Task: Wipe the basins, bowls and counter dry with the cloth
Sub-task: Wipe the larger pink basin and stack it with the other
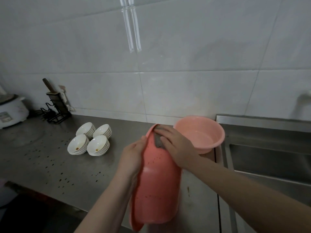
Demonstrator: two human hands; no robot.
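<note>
- A pink basin point(158, 187) is held up on its edge in the middle foreground, its outer wall and underside facing the camera, dotted with small dark specks.
- The left hand point(133, 158) grasps the basin's rim from the left side, fingers curled round the edge and out of sight behind it.
- The right hand point(176, 145) lies flat on the upper part of the basin's outside, pressing a grey cloth point(158, 142) against it — the cloth shows only as a crumpled patch under the fingers.
- The steel counter point(50, 157) below and to the left is scattered with dark droplets.
- Just beyond the right hand, a second pink basin point(200, 133) sits upright on the counter, beside the edge of a steel sink point(269, 158) at right.
- Left of the basins, four stacks of white bowls point(90, 140) stand close together in a square; the two nearer top bowls each have a brown spot inside.
- Farther back by the tiled wall — a black knife rack point(55, 105), and a white rice cooker point(11, 110) at the far left.
</note>
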